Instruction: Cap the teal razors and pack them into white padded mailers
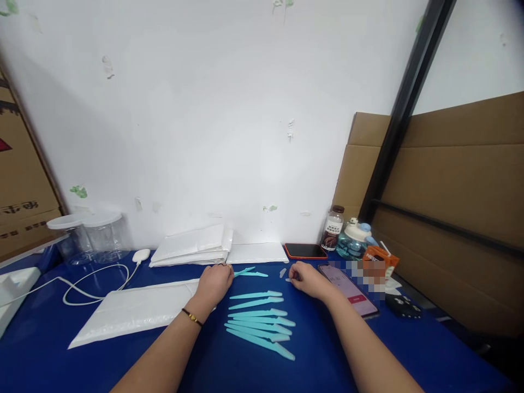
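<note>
On the blue table, my left hand (215,282) is curled, its fingers pinched on the end of a teal plastic razor (248,271). A second teal razor lies right against that one. My right hand (308,278) rests a little to the right, fingers pinched on a small clear cap (288,280); another clear cap (282,272) lies just left of it. Several more teal razors (260,322) lie in a row on the table between my forearms. A black bracelet is on my left wrist.
White padded bags (135,308) lie at left, more white bags (196,246) are stacked by the wall. Two phones (305,250) (352,289), a bottle (332,228), clear jars (88,236), a white cable (90,281) and cardboard (458,196) surround the work area.
</note>
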`<action>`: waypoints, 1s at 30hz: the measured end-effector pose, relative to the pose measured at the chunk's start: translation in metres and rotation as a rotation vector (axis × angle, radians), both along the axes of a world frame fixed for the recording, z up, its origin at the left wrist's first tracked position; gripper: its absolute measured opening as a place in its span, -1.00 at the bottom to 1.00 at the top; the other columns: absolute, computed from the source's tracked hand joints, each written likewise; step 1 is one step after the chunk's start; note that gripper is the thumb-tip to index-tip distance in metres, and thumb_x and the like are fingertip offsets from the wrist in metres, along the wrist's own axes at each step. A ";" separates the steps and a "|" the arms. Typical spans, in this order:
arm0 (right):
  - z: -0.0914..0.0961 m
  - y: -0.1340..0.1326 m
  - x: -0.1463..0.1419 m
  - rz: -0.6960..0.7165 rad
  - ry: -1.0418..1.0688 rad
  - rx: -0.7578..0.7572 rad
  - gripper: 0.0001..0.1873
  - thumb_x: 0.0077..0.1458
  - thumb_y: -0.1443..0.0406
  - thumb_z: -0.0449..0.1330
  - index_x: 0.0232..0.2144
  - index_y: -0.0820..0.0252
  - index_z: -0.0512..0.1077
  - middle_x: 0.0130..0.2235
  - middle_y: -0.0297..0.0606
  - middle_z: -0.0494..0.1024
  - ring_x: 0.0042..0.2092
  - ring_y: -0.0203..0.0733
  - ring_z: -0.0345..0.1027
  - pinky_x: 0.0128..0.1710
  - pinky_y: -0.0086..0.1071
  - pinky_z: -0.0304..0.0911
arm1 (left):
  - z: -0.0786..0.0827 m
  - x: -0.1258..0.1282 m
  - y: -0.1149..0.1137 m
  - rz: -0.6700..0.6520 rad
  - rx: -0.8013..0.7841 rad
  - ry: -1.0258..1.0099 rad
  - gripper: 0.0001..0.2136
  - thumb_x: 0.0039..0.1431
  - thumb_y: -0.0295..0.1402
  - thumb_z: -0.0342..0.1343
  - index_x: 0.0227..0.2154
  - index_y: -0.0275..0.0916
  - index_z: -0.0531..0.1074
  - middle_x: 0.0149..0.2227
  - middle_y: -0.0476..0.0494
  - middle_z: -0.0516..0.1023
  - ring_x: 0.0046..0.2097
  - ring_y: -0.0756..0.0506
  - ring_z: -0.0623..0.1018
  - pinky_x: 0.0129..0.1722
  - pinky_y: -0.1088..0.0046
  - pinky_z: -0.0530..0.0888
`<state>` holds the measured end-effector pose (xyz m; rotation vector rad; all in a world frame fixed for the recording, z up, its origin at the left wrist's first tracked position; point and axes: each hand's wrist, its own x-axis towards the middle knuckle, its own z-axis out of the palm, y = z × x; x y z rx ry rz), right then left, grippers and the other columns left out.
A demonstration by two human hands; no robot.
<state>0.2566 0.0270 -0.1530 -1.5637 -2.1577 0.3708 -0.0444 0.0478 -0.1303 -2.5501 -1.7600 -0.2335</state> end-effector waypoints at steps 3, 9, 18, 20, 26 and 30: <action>-0.002 0.000 0.002 -0.005 0.028 -0.079 -0.89 -0.07 0.40 0.15 -0.39 0.20 0.39 -0.39 -0.28 0.44 -0.39 -0.27 0.27 -0.41 -0.45 0.15 | 0.003 0.001 -0.002 -0.008 0.014 -0.038 -0.77 0.22 -0.36 -0.17 -0.37 -0.25 0.40 -0.32 -0.20 0.52 -0.25 -0.11 0.51 -0.25 0.40 0.30; 0.002 -0.006 0.000 0.044 0.031 -0.113 -0.90 -0.12 0.47 0.15 -0.48 0.21 0.39 -0.40 -0.29 0.43 -0.41 -0.30 0.24 -0.42 -0.46 0.11 | 0.007 0.007 -0.011 -0.104 -0.082 -0.394 -0.81 0.23 -0.34 -0.23 -0.36 -0.22 0.27 -0.45 -0.08 0.46 -0.41 -0.04 0.45 -0.40 0.49 0.28; 0.025 -0.014 -0.018 0.046 0.667 -0.107 -0.88 -0.04 0.32 0.17 -0.37 0.19 0.36 -0.47 -0.37 0.37 -0.48 -0.32 0.27 -0.50 -0.46 0.14 | 0.001 0.015 -0.014 -0.223 -0.265 -0.692 -0.81 0.19 -0.22 -0.19 -0.41 -0.19 0.23 -0.46 -0.01 0.44 -0.45 0.00 0.43 -0.46 0.53 0.30; 0.029 -0.016 -0.027 0.051 0.919 -0.103 -0.83 -0.04 0.24 0.20 -0.38 0.18 0.32 -0.47 -0.38 0.36 -0.47 -0.30 0.32 -0.51 -0.46 0.16 | 0.003 0.017 -0.017 -0.237 -0.291 -0.728 -0.80 0.18 -0.20 -0.18 -0.41 -0.19 0.23 -0.45 -0.01 0.45 -0.45 0.00 0.43 -0.45 0.53 0.31; 0.030 -0.020 -0.050 0.091 1.233 -0.164 -0.76 -0.10 0.24 0.29 -0.44 0.19 0.29 -0.54 -0.42 0.35 -0.53 -0.36 0.26 -0.55 -0.50 0.11 | 0.004 0.022 -0.022 -0.256 -0.320 -0.753 -0.79 0.17 -0.19 -0.17 -0.40 -0.20 0.23 -0.45 -0.01 0.45 -0.46 0.02 0.42 -0.46 0.55 0.30; 0.029 -0.021 -0.053 0.104 1.270 -0.172 -0.75 -0.13 0.26 0.31 -0.44 0.19 0.31 -0.54 -0.42 0.36 -0.54 -0.38 0.23 -0.55 -0.49 0.09 | 0.003 0.024 -0.022 -0.253 -0.324 -0.750 -0.79 0.16 -0.19 -0.17 -0.39 -0.20 0.25 -0.45 0.00 0.45 -0.47 0.02 0.39 -0.48 0.55 0.27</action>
